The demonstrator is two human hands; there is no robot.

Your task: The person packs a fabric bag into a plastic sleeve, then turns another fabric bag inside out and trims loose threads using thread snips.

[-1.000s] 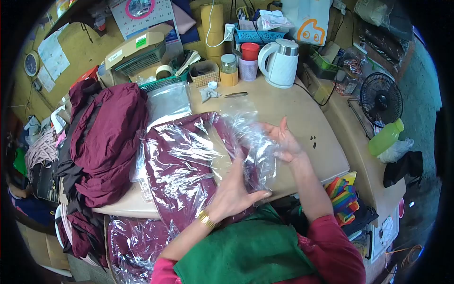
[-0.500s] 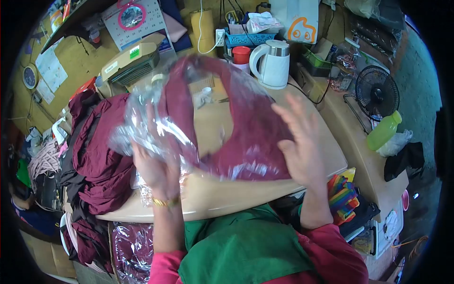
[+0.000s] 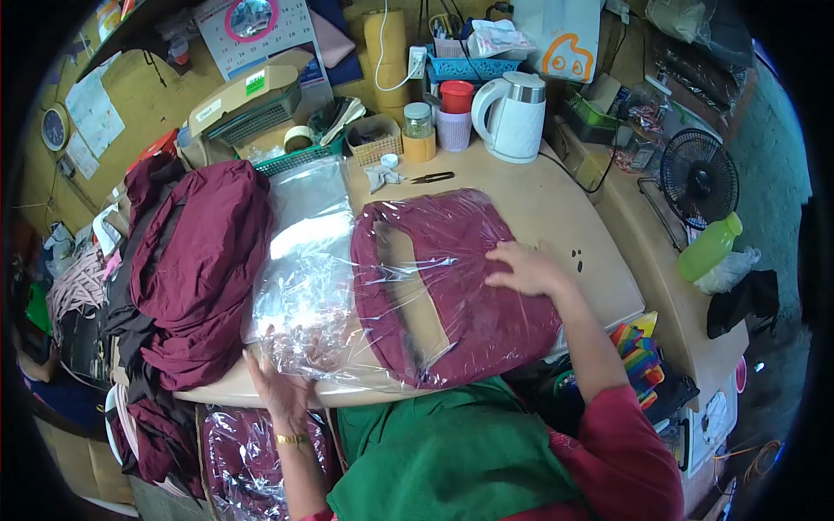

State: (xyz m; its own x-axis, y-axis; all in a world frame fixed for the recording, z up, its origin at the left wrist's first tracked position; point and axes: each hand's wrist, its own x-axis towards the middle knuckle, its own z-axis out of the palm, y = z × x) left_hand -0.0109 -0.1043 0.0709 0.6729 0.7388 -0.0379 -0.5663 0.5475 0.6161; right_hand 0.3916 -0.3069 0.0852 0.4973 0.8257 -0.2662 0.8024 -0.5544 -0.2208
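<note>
A folded maroon garment in a clear plastic bag (image 3: 469,269) lies flat on the table. My right hand (image 3: 532,271) rests on the garment's right part, fingers spread over the plastic. My left hand (image 3: 282,386) is at the table's front edge, its fingers apart and partly under the clear film. The flat, unfilled part of the plastic (image 3: 308,252) stretches left of the garment. Further left is a heap of maroon and black cloth (image 3: 204,252).
Small black scissors (image 3: 432,177), a jar (image 3: 419,130), a white kettle (image 3: 514,117) and baskets stand behind the garment. On the right are a black fan (image 3: 699,178) and a green bottle (image 3: 710,247). Bagged maroon items (image 3: 248,451) lie below the table edge.
The bagged garment has come down from the air onto the table and now lies flat. My left hand has moved down toward the front edge; my right hand has come down onto the garment.
</note>
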